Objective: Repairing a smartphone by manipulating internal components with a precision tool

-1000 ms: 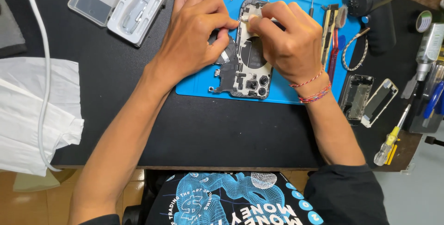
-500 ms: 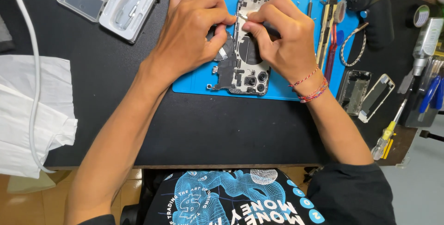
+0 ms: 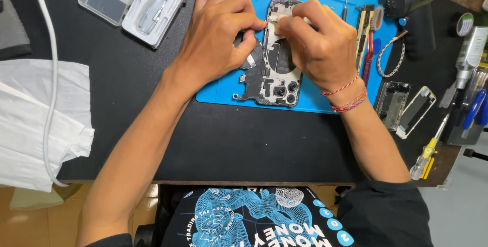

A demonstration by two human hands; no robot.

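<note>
Head view: opened phone chassis [image 3: 278,69] lies on blue work mat [image 3: 325,102] near the far edge of the black tabletop [image 3: 203,140], camera end toward the near edge. Left hand [image 3: 218,36] rests curled on the chassis's left side, fingertips pinched at its upper part. Right hand [image 3: 320,49] is closed over the right side, pinching a small pale piece [image 3: 277,19]; what kind, cannot tell. Clear plastic tool case [image 3: 137,0] toward the far left corner. Yellow-handled screwdriver [image 3: 427,153] at the right edge.
</note>
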